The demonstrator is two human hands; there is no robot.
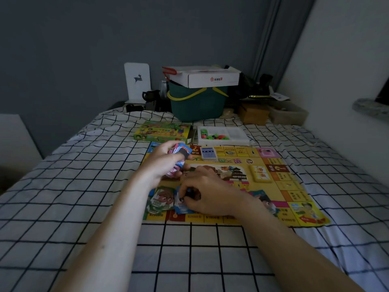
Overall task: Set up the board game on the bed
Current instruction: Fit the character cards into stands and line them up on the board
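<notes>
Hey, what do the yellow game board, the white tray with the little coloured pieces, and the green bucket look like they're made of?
Yellow game board: probably thin printed paper; it lies limp, its corner curling. White tray: looks like thin moulded plastic. Green bucket: apparently hard matte plastic, with a yellow handle.

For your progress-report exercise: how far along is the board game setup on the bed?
Done: the board lies unfolded, with two card decks on it. In hand: the left hand grips a stack of cards; the right hand pinches one at the near piles. Left: the coloured pieces sit in their tray.
</notes>
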